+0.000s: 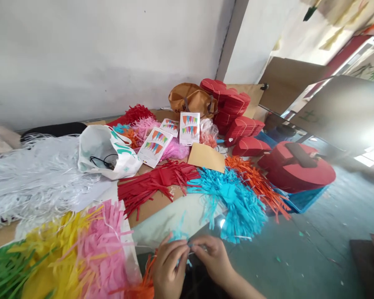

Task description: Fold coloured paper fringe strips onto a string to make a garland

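While both hands work at the lower edge of the view, the tabletop (165,220) carries heaps of cut paper from one side to the other. At far left lies a long pile of white paper fringe (34,182), with green fringe (6,270), yellow fringe (50,249) and pink fringe (102,245) spread below it. Further along, a white plastic bag (95,145) lies with eyeglasses (103,161) on it, and red fringe (156,187) stretches across a brown cardboard sheet (149,211). Behind that stand printed cards (189,128) showing rows of colored pennants.

Low in the middle, the left hand (170,268) and right hand (210,259) are close together, their fingers (184,248) pinching a thin thread (195,250) from both sides. A blue paper scrap (178,236) sits by the thread, though how it is attached is too small to tell. Orange fringe (146,278) lies just beside the left hand.

To the right spread blue fringe (230,203) and orange fringe (255,187), then red heart-shaped boxes (232,104). Much of the paper appears cut already, while only a small bit is at the thread and most heaps appear loose.
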A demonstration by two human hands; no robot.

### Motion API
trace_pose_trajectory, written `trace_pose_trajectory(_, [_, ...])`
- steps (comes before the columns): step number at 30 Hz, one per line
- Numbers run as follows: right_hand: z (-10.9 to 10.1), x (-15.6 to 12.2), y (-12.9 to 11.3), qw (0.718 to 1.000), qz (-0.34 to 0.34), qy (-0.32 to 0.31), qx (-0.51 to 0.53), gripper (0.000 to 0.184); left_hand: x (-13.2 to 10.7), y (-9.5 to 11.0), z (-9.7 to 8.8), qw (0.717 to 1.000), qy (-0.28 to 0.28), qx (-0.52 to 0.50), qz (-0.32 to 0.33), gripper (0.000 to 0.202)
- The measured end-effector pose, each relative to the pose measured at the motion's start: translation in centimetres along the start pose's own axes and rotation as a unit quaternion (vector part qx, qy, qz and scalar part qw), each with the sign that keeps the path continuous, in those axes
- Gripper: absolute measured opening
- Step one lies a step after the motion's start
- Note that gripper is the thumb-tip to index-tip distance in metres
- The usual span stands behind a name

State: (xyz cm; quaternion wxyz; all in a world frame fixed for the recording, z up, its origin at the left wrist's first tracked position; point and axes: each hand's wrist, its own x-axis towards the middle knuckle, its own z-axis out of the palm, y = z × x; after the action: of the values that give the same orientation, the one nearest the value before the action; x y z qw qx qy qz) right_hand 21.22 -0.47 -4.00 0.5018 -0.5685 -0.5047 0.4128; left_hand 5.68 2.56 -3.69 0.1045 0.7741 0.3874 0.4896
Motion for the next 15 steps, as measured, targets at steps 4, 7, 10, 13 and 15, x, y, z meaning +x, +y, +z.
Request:
trace_pose_trajectory(4, [-0.5,-0.5,-0.1,0.998,-0.055,0.011,-0.023,0.011,-0.4,0.1,0.3,0.999,-0.028,-0.017,-0.025,0.008])
trace_pose_trajectory(7, [-1.2,-0.6,-0.1,0.997,-0.070,0.005,-0.037,0.010,-0.5,0.5,0.7,0.995,-0.057,-0.043,-0.076,0.008])
trace_pose_trajectory(10, [-2.0,-0.5,0.0,0.999,-0.038,-0.018,-0.031,0.010,-0.6,0.6,1.1,0.962,-0.113,-0.110,-0.221,0.007])
trace_pose_trajectory(13, [-2.6,-0.4,0.3,0.999,0.004,-0.043,0.003,0.013,-0.7,0.1,1.3,0.894,-0.180,-0.200,-0.358,0.020])
trace_pose_trajectory(15, [-2.7,-0.4,0.6,0.998,0.014,-0.053,0.008,0.012,-0.7,-0.3,1.4,0.866,-0.225,-0.237,-0.379,0.025])
